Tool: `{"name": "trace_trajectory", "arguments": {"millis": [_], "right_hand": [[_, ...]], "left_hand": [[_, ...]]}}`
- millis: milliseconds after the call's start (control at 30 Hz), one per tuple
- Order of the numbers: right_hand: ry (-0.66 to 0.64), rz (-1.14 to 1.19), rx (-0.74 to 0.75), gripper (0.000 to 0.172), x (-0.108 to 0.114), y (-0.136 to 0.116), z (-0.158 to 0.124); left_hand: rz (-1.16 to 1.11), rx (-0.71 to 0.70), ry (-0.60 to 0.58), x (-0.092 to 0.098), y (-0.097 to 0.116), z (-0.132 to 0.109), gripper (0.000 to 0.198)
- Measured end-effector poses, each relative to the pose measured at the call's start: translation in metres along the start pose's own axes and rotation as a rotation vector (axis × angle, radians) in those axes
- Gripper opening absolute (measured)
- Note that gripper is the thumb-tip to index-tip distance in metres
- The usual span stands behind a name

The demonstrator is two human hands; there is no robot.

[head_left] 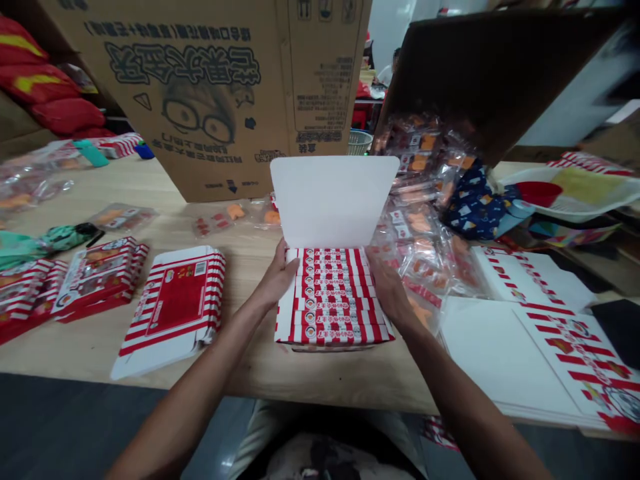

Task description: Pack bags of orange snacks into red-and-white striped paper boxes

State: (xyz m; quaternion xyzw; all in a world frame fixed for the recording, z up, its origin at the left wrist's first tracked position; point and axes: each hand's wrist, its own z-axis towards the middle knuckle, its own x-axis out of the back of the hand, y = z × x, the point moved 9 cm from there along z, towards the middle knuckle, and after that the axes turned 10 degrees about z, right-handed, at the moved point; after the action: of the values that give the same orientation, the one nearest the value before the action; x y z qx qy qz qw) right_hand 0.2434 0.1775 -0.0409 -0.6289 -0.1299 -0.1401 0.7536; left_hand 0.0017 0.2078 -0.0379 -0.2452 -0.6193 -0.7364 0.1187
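In front of me on the table stands a carton (287,303) with its white lid (334,200) raised at the back. Packed inside is a row of several slim red-and-white striped boxes (330,295), narrow sides up. My left hand (278,277) grips the carton's left side near the back, thumb on top. Around the opposite side wraps my right hand (389,288), its fingers partly hidden. Left of my left arm lies a stack of flat striped cartons (175,300). Clear packets with orange pieces (420,227) are heaped beyond my right hand.
A big brown cardboard box (225,107) stands at the back. Filled striped boxes (95,280) lie at far left. On the right are flat printed sheets (510,353), a dark blue patterned cloth (475,200) and a white basket (580,207). The table's front edge is close to me.
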Motion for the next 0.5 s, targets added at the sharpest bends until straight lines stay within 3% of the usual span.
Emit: {"name": "trace_trajectory", "arguments": {"millis": [133,233,300,367,433,500], "right_hand": [[-0.062,0.078,-0.017,0.058,-0.004,0.018,0.002],[-0.076,0.074,-0.008,0.054,-0.006,0.021,0.022],[-0.052,0.049,-0.028,0.054,-0.004,0.023,0.036],[-0.028,-0.001,-0.049,0.055,-0.004,0.023,0.042],[-0.03,-0.088,-0.04,0.056,-0.007,0.021,0.042],[-0.027,-0.19,0.012,0.055,-0.011,0.015,0.039]], "left_hand": [[0.093,0.016,0.029,0.001,-0.011,0.012,0.054],[0.195,0.148,0.284,0.021,-0.02,0.012,0.06],[0.33,0.161,0.359,0.026,-0.014,0.002,0.049],[0.502,0.068,0.251,0.015,-0.002,-0.011,0.038],[0.638,-0.029,0.096,-0.001,0.005,-0.03,0.044],[0.704,-0.081,0.024,-0.007,0.007,-0.044,0.052]]}}
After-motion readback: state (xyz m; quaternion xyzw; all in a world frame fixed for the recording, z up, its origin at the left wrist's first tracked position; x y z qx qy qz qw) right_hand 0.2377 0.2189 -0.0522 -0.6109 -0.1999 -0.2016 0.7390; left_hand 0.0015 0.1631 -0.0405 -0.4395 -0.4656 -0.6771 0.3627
